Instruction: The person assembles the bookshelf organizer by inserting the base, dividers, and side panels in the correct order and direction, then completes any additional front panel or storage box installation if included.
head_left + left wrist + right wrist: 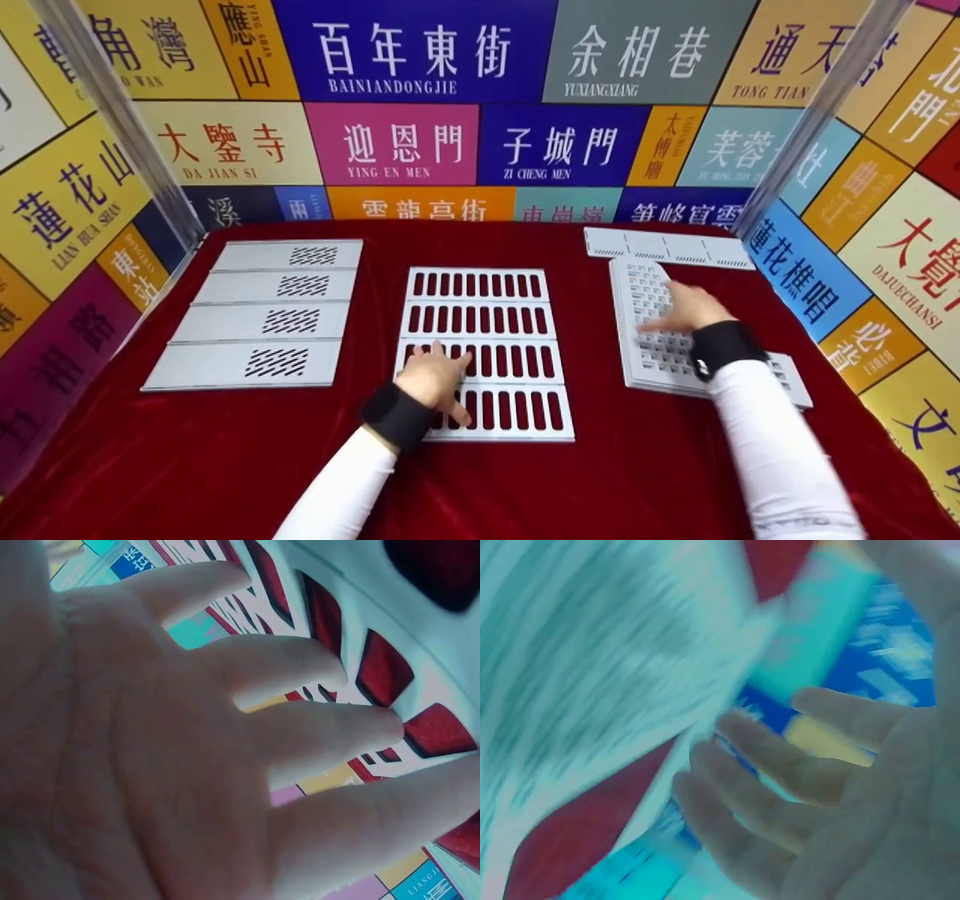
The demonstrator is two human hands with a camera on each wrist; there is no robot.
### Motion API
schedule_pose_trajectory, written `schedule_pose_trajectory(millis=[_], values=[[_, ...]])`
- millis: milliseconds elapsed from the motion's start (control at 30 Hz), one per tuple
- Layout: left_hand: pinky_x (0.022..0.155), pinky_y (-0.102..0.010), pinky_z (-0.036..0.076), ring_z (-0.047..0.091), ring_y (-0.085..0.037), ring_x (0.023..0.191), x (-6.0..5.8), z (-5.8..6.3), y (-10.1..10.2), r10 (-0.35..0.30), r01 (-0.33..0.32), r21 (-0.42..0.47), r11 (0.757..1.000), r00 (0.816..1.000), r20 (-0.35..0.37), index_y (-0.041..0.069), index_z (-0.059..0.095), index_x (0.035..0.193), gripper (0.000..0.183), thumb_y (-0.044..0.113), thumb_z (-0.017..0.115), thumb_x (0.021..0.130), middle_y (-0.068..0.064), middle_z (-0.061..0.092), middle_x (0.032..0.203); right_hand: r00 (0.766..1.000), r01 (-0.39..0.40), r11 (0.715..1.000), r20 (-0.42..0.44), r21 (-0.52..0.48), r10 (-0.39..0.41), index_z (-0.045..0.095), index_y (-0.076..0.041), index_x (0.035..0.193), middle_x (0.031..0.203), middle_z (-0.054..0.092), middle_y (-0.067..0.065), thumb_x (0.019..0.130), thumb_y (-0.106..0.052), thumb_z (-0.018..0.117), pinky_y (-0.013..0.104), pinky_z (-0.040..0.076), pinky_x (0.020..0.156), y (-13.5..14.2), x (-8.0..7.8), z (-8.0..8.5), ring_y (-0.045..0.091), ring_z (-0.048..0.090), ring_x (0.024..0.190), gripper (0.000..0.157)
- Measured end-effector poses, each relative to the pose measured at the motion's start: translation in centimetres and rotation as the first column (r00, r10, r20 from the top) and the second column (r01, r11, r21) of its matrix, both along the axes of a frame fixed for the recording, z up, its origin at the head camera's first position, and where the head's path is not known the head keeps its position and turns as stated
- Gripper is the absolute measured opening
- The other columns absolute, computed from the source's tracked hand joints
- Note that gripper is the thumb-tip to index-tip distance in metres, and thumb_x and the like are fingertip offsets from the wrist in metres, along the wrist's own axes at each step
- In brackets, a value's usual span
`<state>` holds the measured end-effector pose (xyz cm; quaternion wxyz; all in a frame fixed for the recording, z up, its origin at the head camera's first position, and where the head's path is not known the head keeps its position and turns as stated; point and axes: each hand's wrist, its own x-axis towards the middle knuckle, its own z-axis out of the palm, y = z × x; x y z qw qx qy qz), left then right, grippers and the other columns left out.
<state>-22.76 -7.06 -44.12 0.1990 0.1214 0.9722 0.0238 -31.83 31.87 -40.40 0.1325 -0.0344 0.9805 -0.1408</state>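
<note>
Where four slotted panels (484, 339) lie edge to edge at the middle of the table (517, 491), the left hand (431, 379) reaches over the left part of the nearest two. Its fingers (330, 735) are spread and nearly straight, grasping nothing, with the tips at the panels' white surface; whether they press on it, I cannot tell. Red shows through the long slots.

To the right, the right hand (686, 309) is over the right side of a stack (628, 345) of white panels full of small holes. Its fingers are released and loosely bent, and its thumb points left across the holes; blur hides whether it touches them. Another holed panel (791, 379) sticks out from the stack's near right corner. Just beyond the stack lies a row of white strips (667, 247).

On the left of the table, well apart from both hands, four plain panels (217, 322) lie in a column, each with a patch of dark slanted marks. Red cloth covers the table. Black bands (726, 349) circle both wrists, below white sleeves (780, 450). Behind stand colourful sign walls (405, 142) and two metal posts (127, 120).
</note>
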Motion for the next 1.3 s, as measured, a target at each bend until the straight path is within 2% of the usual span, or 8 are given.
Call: schedule_pose_trajectory(millis=[233,467,700,833,933,1000,1167,1300], values=[[0.110,-0.061,0.043,0.033,-0.056,0.143,-0.1,-0.1,0.1,-0.006,0.006,-0.022,1.000,1.000,-0.011,0.026,0.032,0.158,0.114,0.055,0.089,0.064,-0.031,0.028,0.159,0.954,0.054,0.997,0.292,0.062,-0.070,-0.005,0.010,0.155,0.159,0.009,0.039,0.065,-0.052,0.090,0.064,0.022,0.120,3.8,0.3,-0.7,0.056,0.017,0.146,0.145],[0.108,-0.062,0.044,0.032,-0.057,0.143,-0.2,0.1,0.2,-0.011,0.011,-0.010,1.000,1.000,-0.017,0.025,0.031,0.158,0.114,0.055,0.089,0.065,-0.031,0.028,0.160,0.975,0.010,0.994,0.221,0.108,-0.034,0.003,0.013,0.154,0.156,0.017,0.042,0.066,-0.044,0.092,0.063,0.024,0.120,4.3,-0.2,-1.0,0.057,0.021,0.144,0.138],[0.108,-0.063,0.044,0.031,-0.058,0.143,0.1,0.0,0.1,-0.004,0.004,0.002,1.000,1.000,-0.009,0.025,0.031,0.158,0.113,0.054,0.089,0.065,-0.032,0.027,0.160,0.986,0.070,0.994,0.142,0.087,-0.082,-0.007,0.017,0.151,0.148,0.018,0.052,0.062,-0.046,0.094,0.069,0.028,0.114,4.4,-0.5,-0.5,0.064,0.024,0.137,0.148],[0.107,-0.063,0.045,0.032,-0.057,0.143,0.0,0.0,0.1,0.000,0.000,-0.005,1.000,1.000,-0.012,0.026,0.032,0.158,0.113,0.054,0.089,0.065,-0.031,0.026,0.160,0.991,0.130,0.990,-0.030,-0.046,-0.132,0.019,0.018,0.143,0.130,0.039,0.048,0.072,-0.032,0.090,0.069,0.040,0.102,4.0,-1.3,0.5,0.061,0.042,0.121,0.112],[0.107,-0.062,0.044,0.032,-0.057,0.143,-0.1,0.0,0.1,-0.003,0.002,-0.009,1.000,1.000,-0.014,0.025,0.032,0.158,0.113,0.054,0.089,0.065,-0.031,0.027,0.160,0.985,0.089,0.988,-0.134,-0.125,-0.106,0.037,0.015,0.127,0.114,0.053,0.037,0.086,-0.019,0.077,0.063,0.047,0.093,3.4,-2.1,1.2,0.052,0.055,0.106,0.066],[0.108,-0.061,0.044,0.033,-0.057,0.142,-0.1,0.0,0.1,-0.006,0.006,-0.012,1.000,1.000,-0.020,0.025,0.033,0.158,0.112,0.054,0.089,0.065,-0.031,0.028,0.160,0.983,0.055,0.988,-0.167,-0.145,-0.080,0.039,0.014,0.125,0.111,0.055,0.037,0.094,-0.015,0.066,0.062,0.048,0.091,2.8,-2.7,1.5,0.050,0.057,0.103,0.050],[0.110,-0.060,0.043,0.033,-0.056,0.143,-0.3,0.0,0.1,-0.004,0.003,-0.019,1.000,1.000,-0.021,0.025,0.033,0.158,0.112,0.055,0.089,0.065,-0.030,0.029,0.159,0.958,0.006,0.981,-0.280,-0.196,-0.062,0.036,0.016,0.131,0.118,0.055,0.042,0.100,-0.009,0.054,0.065,0.045,0.099,0.6,-4.5,1.2,0.056,0.055,0.111,0.044],[0.109,-0.061,0.043,0.031,-0.056,0.144,-0.1,-0.2,0.2,0.003,-0.003,-0.011,1.000,1.000,-0.007,0.026,0.032,0.158,0.112,0.054,0.089,0.065,-0.030,0.026,0.161,0.914,0.014,0.975,-0.392,-0.221,-0.102,0.035,0.018,0.127,0.114,0.055,0.041,0.101,-0.007,0.053,0.065,0.044,0.100,-1.4,-6.0,0.3,0.058,0.054,0.111,0.041]])
